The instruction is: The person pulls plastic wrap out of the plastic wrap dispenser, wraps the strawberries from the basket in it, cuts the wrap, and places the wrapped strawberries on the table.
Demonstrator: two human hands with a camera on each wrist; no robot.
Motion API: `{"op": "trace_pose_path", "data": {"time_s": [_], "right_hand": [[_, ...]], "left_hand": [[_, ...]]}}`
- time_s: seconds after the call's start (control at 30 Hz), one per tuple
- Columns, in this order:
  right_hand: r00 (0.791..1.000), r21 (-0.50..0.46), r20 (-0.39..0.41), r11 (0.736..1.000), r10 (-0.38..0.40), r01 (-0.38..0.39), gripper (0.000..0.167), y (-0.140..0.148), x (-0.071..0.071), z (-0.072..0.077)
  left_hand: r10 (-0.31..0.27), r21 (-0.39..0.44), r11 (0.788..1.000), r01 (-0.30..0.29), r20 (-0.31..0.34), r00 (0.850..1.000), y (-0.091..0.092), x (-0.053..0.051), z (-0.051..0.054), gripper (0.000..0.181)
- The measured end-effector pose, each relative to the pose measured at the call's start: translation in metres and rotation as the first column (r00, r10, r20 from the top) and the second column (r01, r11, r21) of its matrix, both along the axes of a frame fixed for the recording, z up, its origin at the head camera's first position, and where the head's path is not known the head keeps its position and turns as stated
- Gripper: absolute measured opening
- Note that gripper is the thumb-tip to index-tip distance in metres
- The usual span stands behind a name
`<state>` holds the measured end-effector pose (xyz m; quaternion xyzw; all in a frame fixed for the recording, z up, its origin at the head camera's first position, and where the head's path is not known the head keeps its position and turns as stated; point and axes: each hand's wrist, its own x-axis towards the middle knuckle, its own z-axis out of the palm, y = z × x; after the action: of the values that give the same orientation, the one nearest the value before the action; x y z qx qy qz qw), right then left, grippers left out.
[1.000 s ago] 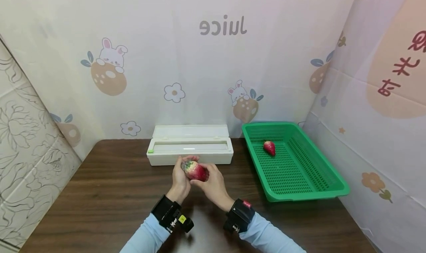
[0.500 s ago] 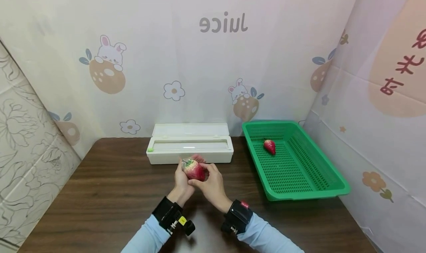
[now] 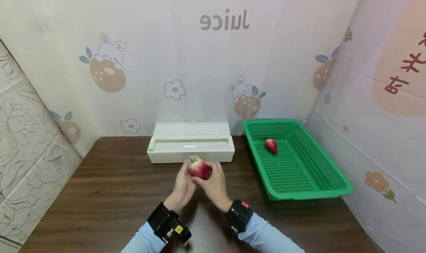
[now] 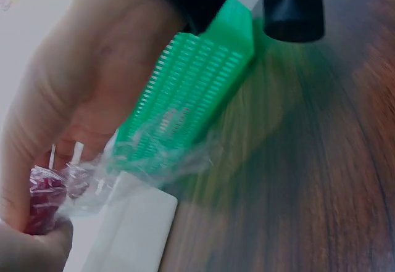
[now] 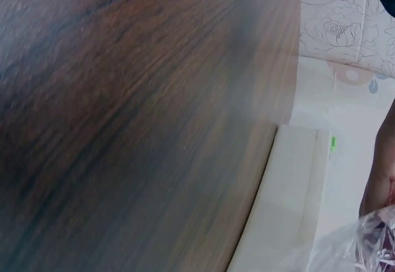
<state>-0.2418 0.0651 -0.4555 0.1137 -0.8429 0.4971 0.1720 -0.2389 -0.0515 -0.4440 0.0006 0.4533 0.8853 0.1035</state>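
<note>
A large red strawberry (image 3: 198, 168) with a pale, leafy top is held above the table, in front of the white box. Clear plastic film (image 4: 92, 185) wraps it and trails loosely off one side in the left wrist view. My right hand (image 3: 214, 182) pinches it between thumb and fingers from the right. From the left, my left hand (image 3: 182, 188) holds it, with some of its fingers hidden behind the fruit. In the right wrist view only crinkled film (image 5: 364, 241) and part of a hand show at the lower right edge.
A long white cling film dispenser (image 3: 191, 157) stands at the back with its lid raised. To the right is a green perforated basket (image 3: 299, 179) containing another strawberry (image 3: 271, 145). All stand on a dark wooden table (image 3: 110, 194); printed curtains (image 3: 149, 60) hang behind.
My left hand's fingers, earlier spread beneath and behind the strawberry, have drawn back to its left side. The strawberry has tipped more upright and shifted slightly right. My right hand keeps its pinch.
</note>
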Motion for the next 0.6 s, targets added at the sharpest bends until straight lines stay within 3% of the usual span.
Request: {"op": "trace_pose_path", "data": {"time_s": [0.17, 0.23, 0.3, 0.37, 0.43, 0.53, 0.6], "right_hand": [[1.000, 0.031, 0.027, 1.000, -0.005, 0.004, 0.058, 0.002, 0.001, 0.000], [0.996, 0.033, 0.074, 0.998, 0.044, -0.047, 0.063, 0.006, 0.000, 0.001], [0.978, 0.017, 0.161, 0.990, 0.135, -0.139, 0.070, 0.013, -0.003, 0.000], [0.924, -0.049, 0.285, 0.966, 0.256, -0.253, 0.072, 0.020, -0.005, -0.002], [0.839, -0.129, 0.408, 0.933, 0.359, -0.336, 0.066, 0.027, -0.007, -0.005], [0.730, -0.217, 0.511, 0.889, 0.454, -0.402, 0.047, 0.033, -0.008, -0.009], [0.693, -0.261, 0.515, 0.862, 0.505, -0.434, 0.038, 0.035, -0.008, -0.011]], "left_hand": [[0.002, -0.122, 0.993, -0.001, 0.011, 1.000, 0.002, -0.004, -0.004, 0.056], [-0.001, -0.158, 0.987, 0.004, 0.019, 1.000, -0.001, -0.007, -0.006, 0.054], [-0.009, -0.189, 0.982, 0.015, 0.031, 0.999, -0.006, -0.009, -0.007, 0.054], [-0.017, -0.218, 0.976, 0.023, 0.027, 0.999, -0.012, -0.011, -0.007, 0.054], [-0.028, -0.244, 0.969, 0.033, 0.026, 0.999, -0.017, -0.013, -0.005, 0.055], [-0.052, -0.297, 0.954, 0.051, 0.005, 0.999, -0.023, -0.014, -0.001, 0.054], [-0.054, -0.328, 0.943, 0.051, 0.001, 0.999, -0.026, -0.015, 0.003, 0.054]]}}
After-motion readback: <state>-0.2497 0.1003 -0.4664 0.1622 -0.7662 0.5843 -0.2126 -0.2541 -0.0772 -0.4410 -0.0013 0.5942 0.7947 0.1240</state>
